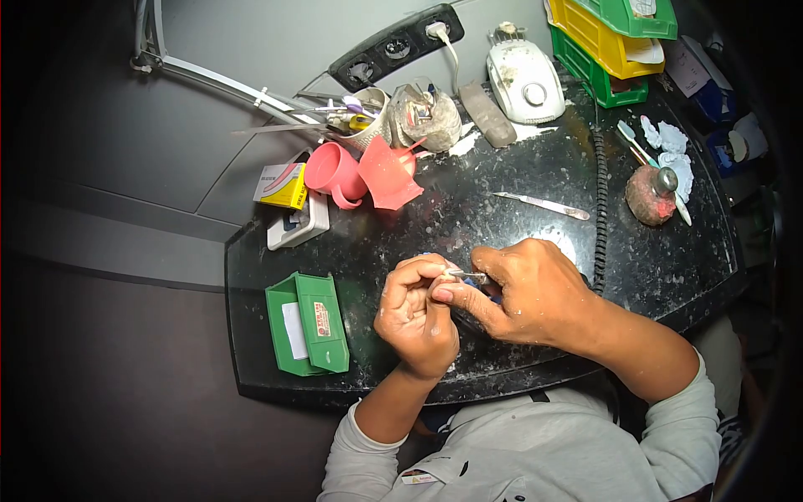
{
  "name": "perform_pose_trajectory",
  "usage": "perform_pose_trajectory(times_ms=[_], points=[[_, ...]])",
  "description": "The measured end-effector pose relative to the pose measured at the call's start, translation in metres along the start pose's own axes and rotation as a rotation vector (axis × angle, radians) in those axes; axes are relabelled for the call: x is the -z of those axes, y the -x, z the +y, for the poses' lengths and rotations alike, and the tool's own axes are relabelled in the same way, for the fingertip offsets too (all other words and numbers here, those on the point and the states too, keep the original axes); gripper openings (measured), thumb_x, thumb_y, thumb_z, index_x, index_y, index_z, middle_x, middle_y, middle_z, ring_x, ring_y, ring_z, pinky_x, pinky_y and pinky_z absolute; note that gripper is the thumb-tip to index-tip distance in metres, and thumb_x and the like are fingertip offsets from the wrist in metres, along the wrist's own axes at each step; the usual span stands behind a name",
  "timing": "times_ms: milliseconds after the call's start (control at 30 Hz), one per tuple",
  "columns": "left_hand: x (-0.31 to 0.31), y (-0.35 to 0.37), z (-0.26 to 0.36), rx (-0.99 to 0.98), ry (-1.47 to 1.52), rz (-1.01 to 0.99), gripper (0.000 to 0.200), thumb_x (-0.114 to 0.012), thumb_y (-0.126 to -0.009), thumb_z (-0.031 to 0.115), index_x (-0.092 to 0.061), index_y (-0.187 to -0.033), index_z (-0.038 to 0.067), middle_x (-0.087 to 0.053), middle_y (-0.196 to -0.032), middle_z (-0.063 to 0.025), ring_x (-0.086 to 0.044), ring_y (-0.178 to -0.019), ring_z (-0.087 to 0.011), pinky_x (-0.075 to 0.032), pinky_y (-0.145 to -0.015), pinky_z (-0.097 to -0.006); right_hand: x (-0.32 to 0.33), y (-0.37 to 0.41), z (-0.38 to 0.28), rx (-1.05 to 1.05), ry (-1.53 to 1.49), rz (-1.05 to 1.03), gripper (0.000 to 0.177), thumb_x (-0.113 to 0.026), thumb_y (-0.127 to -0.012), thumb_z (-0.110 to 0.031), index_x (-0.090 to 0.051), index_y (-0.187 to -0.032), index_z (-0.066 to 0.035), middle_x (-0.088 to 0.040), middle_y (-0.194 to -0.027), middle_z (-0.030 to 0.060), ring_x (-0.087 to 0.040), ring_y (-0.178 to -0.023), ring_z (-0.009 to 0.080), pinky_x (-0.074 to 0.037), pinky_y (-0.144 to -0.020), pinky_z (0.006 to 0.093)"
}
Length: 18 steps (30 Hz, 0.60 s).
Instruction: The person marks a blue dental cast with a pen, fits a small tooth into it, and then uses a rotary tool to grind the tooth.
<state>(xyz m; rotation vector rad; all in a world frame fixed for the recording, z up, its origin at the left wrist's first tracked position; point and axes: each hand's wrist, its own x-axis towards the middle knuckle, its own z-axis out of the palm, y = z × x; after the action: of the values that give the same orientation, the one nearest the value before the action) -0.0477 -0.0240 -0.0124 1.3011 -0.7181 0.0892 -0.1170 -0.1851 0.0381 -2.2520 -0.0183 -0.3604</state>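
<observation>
Above the bench's near edge my two hands meet. My left hand (416, 314) pinches a small pale piece (449, 275) between thumb and fingertips; its exact shape is too small to make out. My right hand (535, 293) is closed around a rotary handpiece (481, 278), mostly hidden by the fingers, with its thin metal tip pointing left at the pale piece. The right thumb reaches to the left fingertips. Beyond the hands a scalpel (544, 205) lies flat on the black bench (468, 226). A black coiled cord (600, 201) runs down behind the right wrist.
A green bin (335, 326) stands left; pink cups (335, 171), a box (282, 186) and a tool holder (368, 125) stand behind it. At the back are a white control unit (525, 84) and stacked bins (602, 50). A metal-capped jar (651, 197) and toothbrush (636, 140) lie right.
</observation>
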Motion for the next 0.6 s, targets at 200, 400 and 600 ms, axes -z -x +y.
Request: perform_pose_trajectory(times_ms=[200,400,600], points=[[-0.0029,-0.0012,0.0029,-0.003,0.074,-0.002,0.023,-0.050,-0.095,-0.019,-0.056,-0.113,-0.007,-0.063,-0.107,-0.0191,-0.066,-0.085,-0.0185,-0.062,-0.080,-0.0334,0.0002,0.0017,-0.0010,-0.001,-0.025,0.013,0.057,-0.072,-0.097,-0.053,-0.065,-0.074,-0.001,-0.062,-0.055,0.0213,-0.066,-0.052,0.0440,-0.053,-0.051,0.0510],[-0.0047,-0.0010,0.0028,0.004,0.059,0.012,0.024,-0.047,-0.094,-0.019,-0.056,-0.112,-0.007,-0.063,-0.104,-0.0191,-0.065,-0.083,-0.0194,-0.061,-0.078,-0.0333,-0.0004,0.0025,-0.0012,0.004,-0.022,0.011,0.056,-0.072,-0.097,-0.053,-0.065,-0.076,-0.002,-0.062,-0.056,0.0212,-0.066,-0.052,0.0443,-0.053,-0.051,0.0515],[-0.0056,-0.0024,0.0047,0.005,0.025,0.005,0.023,-0.047,-0.094,-0.019,-0.057,-0.111,-0.007,-0.063,-0.103,-0.0191,-0.065,-0.084,-0.0192,-0.061,-0.078,-0.0334,-0.0001,0.0022,-0.0014,-0.005,-0.019,-0.005,0.055,-0.071,-0.097,-0.052,-0.066,-0.077,-0.001,-0.062,-0.056,0.0215,-0.066,-0.052,0.0442,-0.054,-0.051,0.0513]])
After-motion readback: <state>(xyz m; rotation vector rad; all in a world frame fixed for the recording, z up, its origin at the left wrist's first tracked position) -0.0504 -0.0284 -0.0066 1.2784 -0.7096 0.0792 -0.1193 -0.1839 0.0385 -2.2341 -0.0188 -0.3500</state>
